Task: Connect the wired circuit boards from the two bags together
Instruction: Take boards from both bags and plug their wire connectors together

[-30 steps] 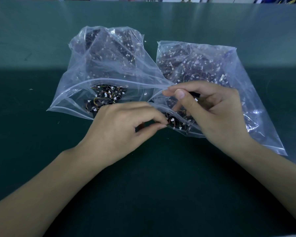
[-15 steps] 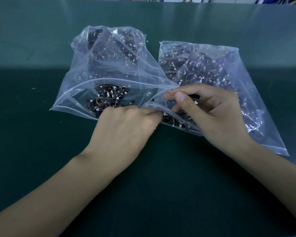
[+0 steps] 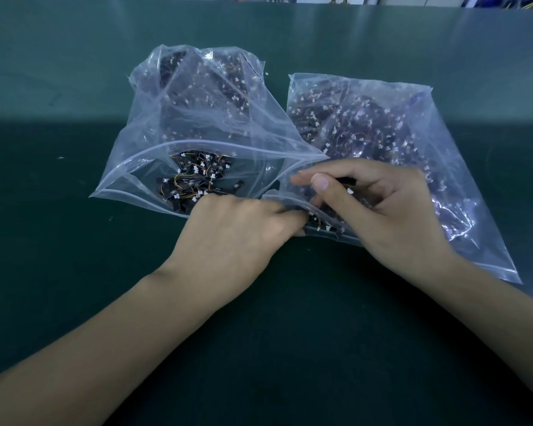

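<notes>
Two clear zip bags lie side by side on the green mat, both filled with small black circuit boards with thin wires and white connectors. The left bag (image 3: 148, 170) gapes open, with loose boards (image 3: 194, 179) at its mouth. My left hand (image 3: 237, 232) reaches across to the mouth of the right bag (image 3: 443, 167), fingers curled among the boards (image 3: 320, 226) there; its fingertips are hidden. My right hand (image 3: 394, 210) rests on the right bag's mouth and pinches a black wired board (image 3: 346, 181) between thumb and fingers.
The dark green mat (image 3: 74, 272) covers the table, with a lighter lit band (image 3: 74, 56) behind the bags. Blurred items stand along the far edge at the top of the view.
My left hand has moved right from a pinch in front of the bags into the right bag's mouth. My right hand has stayed in place holding its board.
</notes>
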Action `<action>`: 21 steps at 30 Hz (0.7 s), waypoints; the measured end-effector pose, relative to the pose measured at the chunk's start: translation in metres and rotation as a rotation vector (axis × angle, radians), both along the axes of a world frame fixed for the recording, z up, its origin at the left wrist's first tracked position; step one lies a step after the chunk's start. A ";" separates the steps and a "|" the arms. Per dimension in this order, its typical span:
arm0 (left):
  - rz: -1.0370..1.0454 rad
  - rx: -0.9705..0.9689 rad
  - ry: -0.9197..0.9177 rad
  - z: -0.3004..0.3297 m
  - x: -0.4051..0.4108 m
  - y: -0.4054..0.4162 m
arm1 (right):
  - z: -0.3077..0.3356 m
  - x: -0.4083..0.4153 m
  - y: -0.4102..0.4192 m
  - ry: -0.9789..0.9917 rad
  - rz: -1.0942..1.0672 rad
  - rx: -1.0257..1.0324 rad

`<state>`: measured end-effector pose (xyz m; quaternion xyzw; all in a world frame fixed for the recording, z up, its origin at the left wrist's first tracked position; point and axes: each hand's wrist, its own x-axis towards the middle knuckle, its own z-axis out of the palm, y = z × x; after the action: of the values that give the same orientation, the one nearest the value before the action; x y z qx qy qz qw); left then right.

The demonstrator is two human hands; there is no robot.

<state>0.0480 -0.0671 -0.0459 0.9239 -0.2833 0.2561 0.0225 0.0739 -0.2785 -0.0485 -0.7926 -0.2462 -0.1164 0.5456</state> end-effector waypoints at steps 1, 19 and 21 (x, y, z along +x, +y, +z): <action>0.008 0.019 0.000 -0.001 0.001 -0.001 | 0.001 0.000 0.000 -0.002 0.002 -0.001; -0.066 -0.201 -0.157 -0.005 0.010 0.000 | 0.003 -0.002 0.003 0.039 -0.014 0.013; -0.108 -0.347 -0.160 -0.001 0.008 -0.002 | 0.004 -0.002 0.002 0.017 -0.014 0.032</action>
<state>0.0562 -0.0688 -0.0470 0.8663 -0.2849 0.3722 0.1725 0.0722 -0.2762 -0.0442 -0.7865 -0.2339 -0.1174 0.5593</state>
